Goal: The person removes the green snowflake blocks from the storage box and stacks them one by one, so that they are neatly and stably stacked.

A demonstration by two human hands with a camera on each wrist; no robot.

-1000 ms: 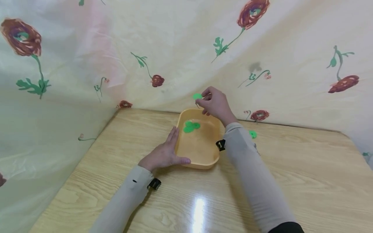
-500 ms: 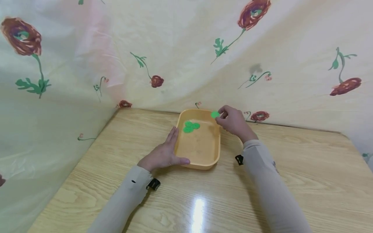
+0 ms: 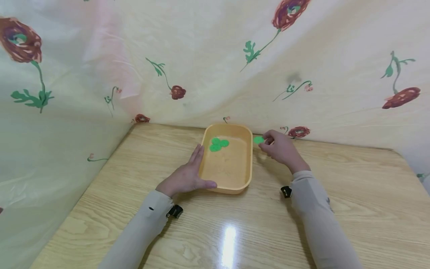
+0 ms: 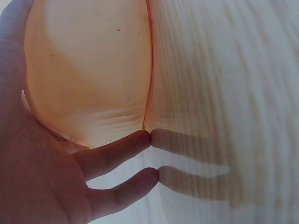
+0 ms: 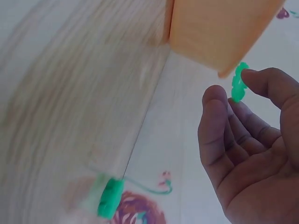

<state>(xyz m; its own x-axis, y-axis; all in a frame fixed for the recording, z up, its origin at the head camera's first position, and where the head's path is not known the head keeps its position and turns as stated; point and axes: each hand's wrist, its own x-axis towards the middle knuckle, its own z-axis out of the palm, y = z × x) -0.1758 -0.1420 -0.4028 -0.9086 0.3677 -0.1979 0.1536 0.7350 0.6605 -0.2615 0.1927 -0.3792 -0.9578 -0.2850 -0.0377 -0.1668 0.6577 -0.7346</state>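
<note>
A yellow-orange plastic tray [image 3: 231,168] lies on the table, with several flat green discs [image 3: 215,147] near its left wall. My left hand [image 3: 184,177] rests against the tray's near left corner, fingers straight along the outer wall and thumb at the front rim. Just beyond the tray's far right corner, my right hand [image 3: 280,149] pinches another green disc [image 3: 258,139] between thumb and fingers. Up close in the right wrist view this disc [image 5: 239,82] has a scalloped edge. A separate green piece [image 5: 110,198] lies on the table there; my right hand and arm hide it in the head view.
The wood-grain table [image 3: 201,239] ends at the back and left against a hanging sheet [image 3: 215,56] printed with flowers. Its back edge runs close behind the tray.
My right hand has moved right and down with the green disc, from above the tray's far end to outside its right wall. The left hand has stayed at the tray.
</note>
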